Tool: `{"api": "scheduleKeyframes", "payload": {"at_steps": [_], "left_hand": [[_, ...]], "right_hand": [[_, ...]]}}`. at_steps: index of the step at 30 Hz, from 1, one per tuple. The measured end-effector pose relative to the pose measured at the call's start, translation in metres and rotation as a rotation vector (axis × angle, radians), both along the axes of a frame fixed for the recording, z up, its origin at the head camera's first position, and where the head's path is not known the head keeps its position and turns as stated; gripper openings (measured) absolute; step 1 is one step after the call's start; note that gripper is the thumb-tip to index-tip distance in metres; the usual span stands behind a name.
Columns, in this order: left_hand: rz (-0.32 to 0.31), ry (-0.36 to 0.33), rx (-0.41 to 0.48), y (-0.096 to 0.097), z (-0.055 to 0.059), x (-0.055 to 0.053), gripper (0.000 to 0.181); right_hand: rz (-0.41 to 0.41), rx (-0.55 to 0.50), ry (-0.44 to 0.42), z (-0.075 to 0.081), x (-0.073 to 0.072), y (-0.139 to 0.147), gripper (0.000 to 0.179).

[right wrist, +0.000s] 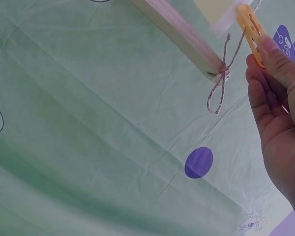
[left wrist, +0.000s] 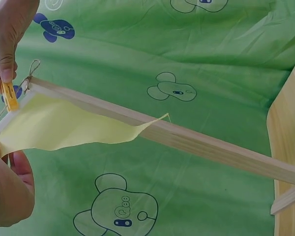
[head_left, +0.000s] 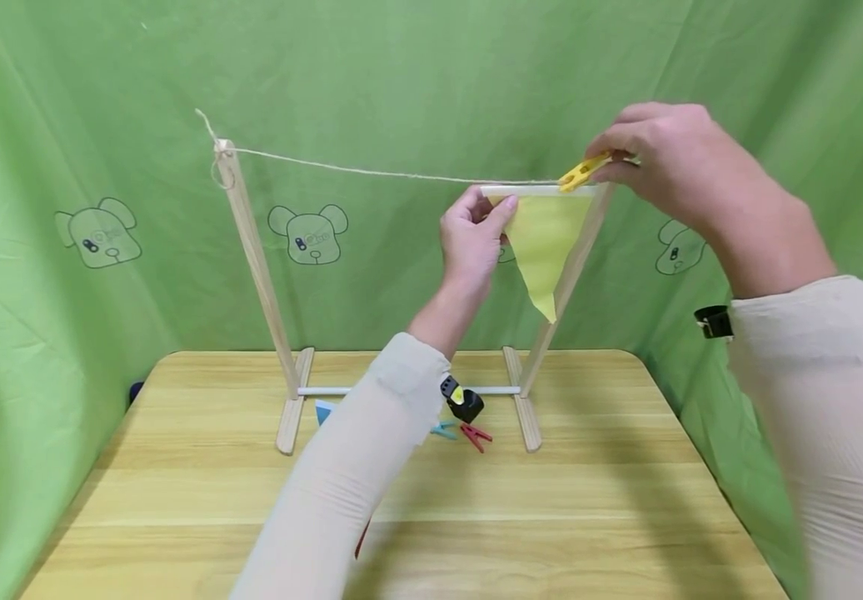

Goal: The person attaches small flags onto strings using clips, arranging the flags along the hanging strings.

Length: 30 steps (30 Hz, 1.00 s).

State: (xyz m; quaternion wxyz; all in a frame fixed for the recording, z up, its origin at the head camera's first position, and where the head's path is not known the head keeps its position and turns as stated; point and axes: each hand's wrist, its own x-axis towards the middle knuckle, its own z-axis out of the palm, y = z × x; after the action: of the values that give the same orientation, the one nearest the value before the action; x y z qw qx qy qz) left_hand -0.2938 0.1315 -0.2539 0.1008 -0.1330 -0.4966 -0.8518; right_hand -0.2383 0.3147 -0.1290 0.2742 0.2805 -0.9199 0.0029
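A yellow triangular pennant (head_left: 547, 237) with a white top band hangs point down just under a twine line (head_left: 371, 173), near the right post. My left hand (head_left: 474, 233) pinches its upper left corner between thumb and fingers. Between the thumb and fingers of my right hand (head_left: 671, 158) is a yellow clothespin (head_left: 581, 173), its tip over the twine and the white band toward the right corner. In the right wrist view the clothespin (right wrist: 250, 32) slants across the twine, close to the bow knot (right wrist: 222, 73) on the post's end.
Two wooden posts, left (head_left: 255, 258) and right (head_left: 574, 258), stand on feet joined by a white rod (head_left: 495, 390). On the wooden table (head_left: 551, 517) lie a red clothespin (head_left: 476, 436), a blue clothespin (head_left: 443, 430) and a blue piece (head_left: 323, 411), partly behind my left sleeve. Green printed cloth surrounds the table.
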Motion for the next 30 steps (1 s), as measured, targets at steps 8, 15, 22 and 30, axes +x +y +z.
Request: {"api": "scheduleKeyframes", "payload": {"at_steps": [8,15,22,30], "left_hand": [[-0.013,0.009,0.001,0.0,0.001,0.0,0.014],[-0.016,0.016,-0.004,0.001,0.002,-0.001,0.015],[-0.016,0.032,-0.015,0.001,0.002,-0.001,0.016],[-0.019,0.012,0.007,0.002,0.004,-0.002,0.013]], "right_hand": [[0.018,0.02,-0.028,0.001,0.0,-0.003,0.021],[0.052,0.037,-0.032,0.0,-0.001,-0.007,0.02],[0.089,0.057,-0.035,0.001,-0.001,-0.011,0.02],[0.108,0.067,-0.028,0.0,-0.003,-0.011,0.021]]}}
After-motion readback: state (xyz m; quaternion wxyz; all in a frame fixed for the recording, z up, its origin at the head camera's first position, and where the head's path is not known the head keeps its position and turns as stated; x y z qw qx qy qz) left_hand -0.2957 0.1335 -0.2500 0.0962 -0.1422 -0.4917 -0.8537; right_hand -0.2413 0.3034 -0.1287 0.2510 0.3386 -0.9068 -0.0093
